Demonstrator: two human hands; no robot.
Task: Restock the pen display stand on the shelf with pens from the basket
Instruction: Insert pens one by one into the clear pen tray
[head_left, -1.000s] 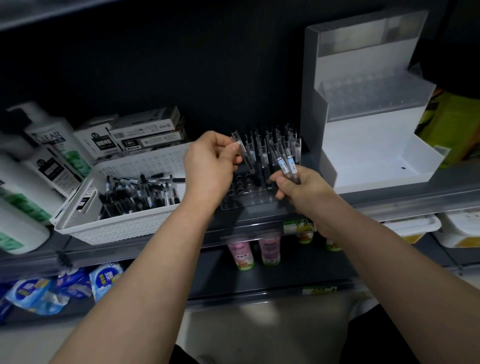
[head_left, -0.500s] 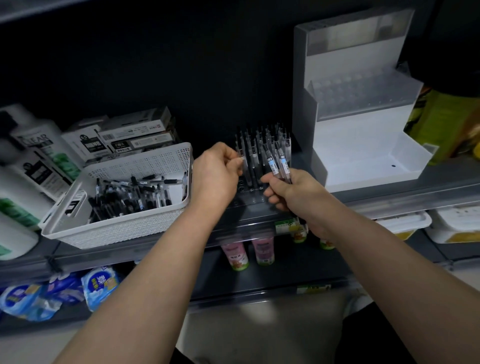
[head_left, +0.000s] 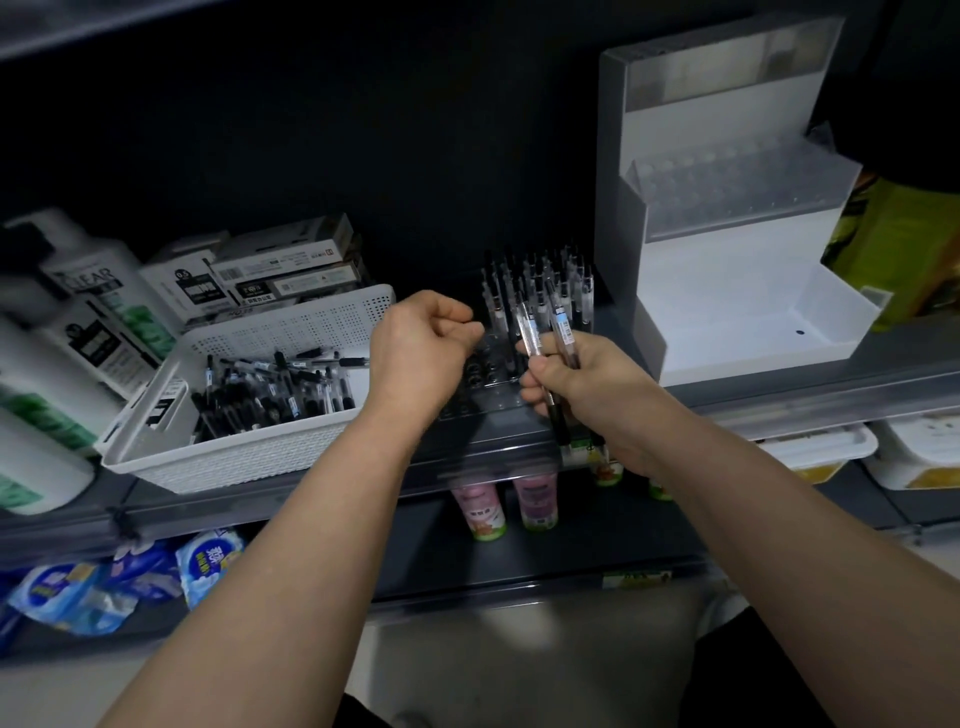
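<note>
Risk: the pens (head_left: 543, 332) bunched in my right hand (head_left: 576, 387) could slip or fan out if my hold loosens while I pick one out.
Cause: I judge it a loose bundle.
Left hand (head_left: 421, 351): curled nearly closed, apparently empty, above the front holes of the pen display stand (head_left: 519, 332).
Right hand: closed around several pens, just beside the stand.
Basket (head_left: 249, 395): on the shelf (head_left: 779, 400), left of the stand, with pens inside.

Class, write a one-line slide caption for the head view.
Right hand holds spare pens at the pen stand; left hand loosely curled beside the white basket.
</note>
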